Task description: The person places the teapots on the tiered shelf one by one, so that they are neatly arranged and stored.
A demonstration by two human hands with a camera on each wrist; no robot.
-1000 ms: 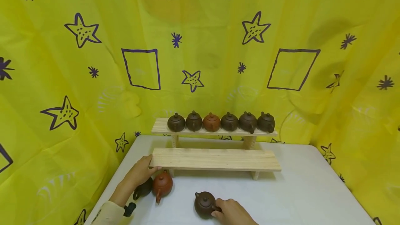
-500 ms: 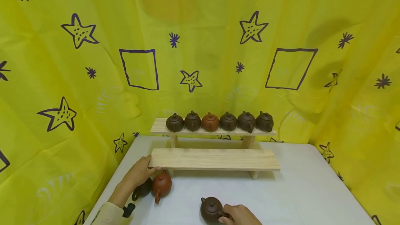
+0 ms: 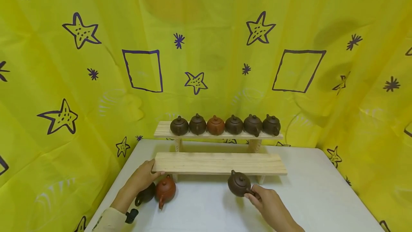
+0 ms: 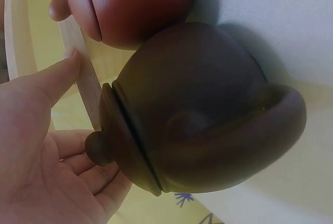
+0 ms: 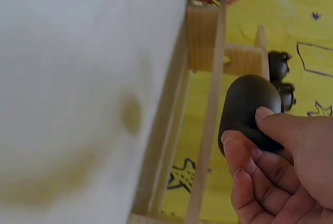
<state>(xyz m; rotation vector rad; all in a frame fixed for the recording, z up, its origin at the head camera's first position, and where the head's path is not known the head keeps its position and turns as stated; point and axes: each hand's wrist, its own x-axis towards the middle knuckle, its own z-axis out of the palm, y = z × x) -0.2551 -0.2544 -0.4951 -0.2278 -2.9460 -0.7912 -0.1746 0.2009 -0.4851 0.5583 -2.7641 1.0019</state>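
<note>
By its handle, my right hand (image 3: 269, 203) holds a dark brown teapot (image 3: 239, 184) in the air, just in front of the lower board. The right wrist view shows the thumb and fingers pinching that teapot (image 5: 250, 104). My left hand (image 3: 141, 177) grips the left end of the wooden stand's lower board (image 3: 219, 163), with the thumb at its front edge. Below this hand on the table stand a dark teapot (image 4: 197, 104) and a reddish-brown teapot (image 3: 165, 189), side by side. The left hand partly covers the dark one in the head view.
On the stand's upper board (image 3: 163, 128) several teapots stand in a row, all dark except one reddish-brown teapot (image 3: 215, 125). The stand rests on a white table (image 3: 322, 189). Behind and beside it hangs a yellow curtain (image 3: 219, 56) with drawn stars.
My right hand has lifted the dark teapot off the table and moved it right and forward, toward the lower board. The left hand keeps its grip on the board's end.
</note>
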